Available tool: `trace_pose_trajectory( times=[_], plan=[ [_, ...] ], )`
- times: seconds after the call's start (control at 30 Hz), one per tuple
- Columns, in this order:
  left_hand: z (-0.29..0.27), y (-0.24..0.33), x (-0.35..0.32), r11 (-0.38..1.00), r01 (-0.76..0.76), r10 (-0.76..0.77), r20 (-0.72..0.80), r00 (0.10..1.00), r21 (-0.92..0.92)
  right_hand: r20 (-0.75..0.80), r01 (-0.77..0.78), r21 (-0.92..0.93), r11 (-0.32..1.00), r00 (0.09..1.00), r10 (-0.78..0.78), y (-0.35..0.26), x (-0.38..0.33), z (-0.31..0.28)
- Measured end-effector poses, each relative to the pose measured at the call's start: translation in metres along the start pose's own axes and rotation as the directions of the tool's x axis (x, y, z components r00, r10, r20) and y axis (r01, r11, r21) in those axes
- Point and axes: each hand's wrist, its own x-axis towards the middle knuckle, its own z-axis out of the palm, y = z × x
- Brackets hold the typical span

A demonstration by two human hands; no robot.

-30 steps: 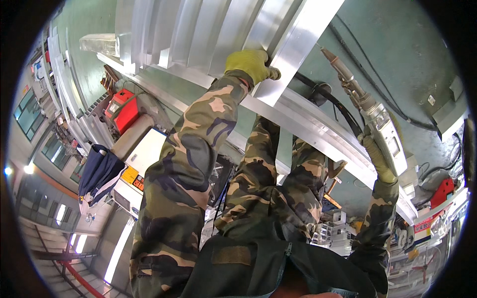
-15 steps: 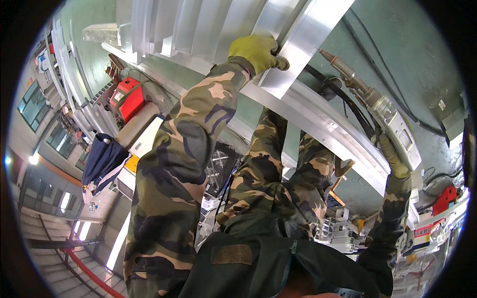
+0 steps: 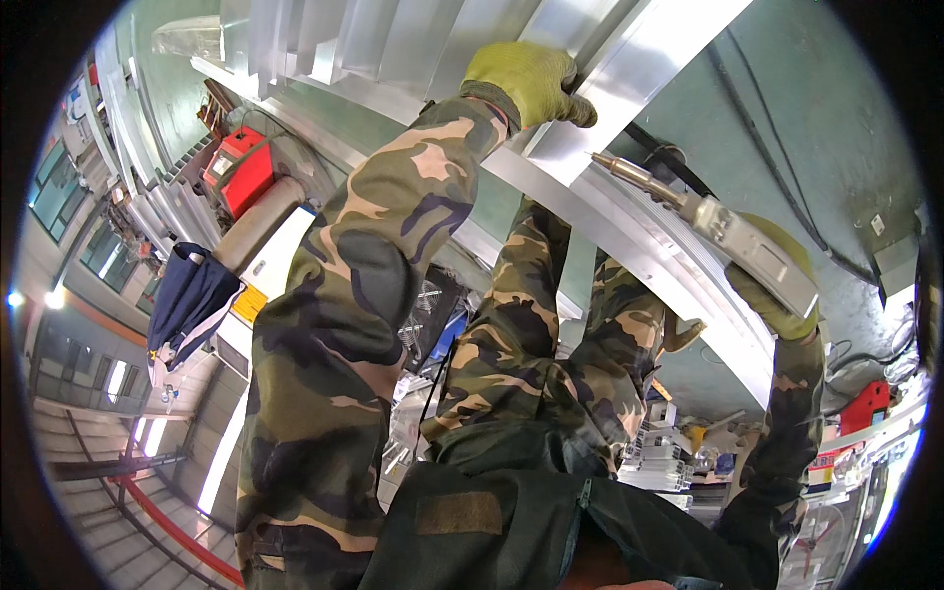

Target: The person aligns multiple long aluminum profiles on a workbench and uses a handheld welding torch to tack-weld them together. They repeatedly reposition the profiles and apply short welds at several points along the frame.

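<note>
My left hand [image 3: 521, 84], in a yellow-green glove, grips a shiny metal profile [image 3: 649, 69], its fingers curled near the end by a long crossing rail [image 3: 629, 221]. My gloved right hand [image 3: 787, 320] is wrapped round what looks like a handheld laser welding gun [image 3: 742, 246], with a pale casing and a narrow metal nozzle. The nozzle tip points left, close to the joint between the profile and the rail; whether it touches cannot be made out. The right fingers are partly hidden behind the gun.
Several more metal profiles [image 3: 413, 49] lie side by side beyond my left hand. Black cables [image 3: 762, 128] run over the green floor at right. A red machine [image 3: 239, 172] stands at left near a dark blue cloth [image 3: 192, 305]. My legs are below the rail.
My right hand has brought the welding gun left, so its nozzle is now near the joint. The left hand keeps its hold while the view has shifted slightly.
</note>
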Motion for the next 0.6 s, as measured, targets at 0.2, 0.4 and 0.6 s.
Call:
trace_pose_trajectory(
  times=[0.2,0.4,0.6],
  plan=[
    [0.012,-0.003,0.015,0.999,-0.037,0.036,0.014,0.999,0.036,0.009,0.062,0.12,0.991,0.998,-0.063,0.017,0.032,0.03],
    [0.005,-0.001,0.012,0.998,-0.048,0.047,0.038,0.998,0.042,0.077,-0.005,0.175,0.985,0.997,-0.008,0.021,0.045,0.042],
    [0.016,-0.008,0.014,0.995,-0.095,0.095,-0.046,0.994,0.001,0.075,-0.021,0.193,0.981,0.997,0.007,0.027,0.045,0.051]
  ],
)
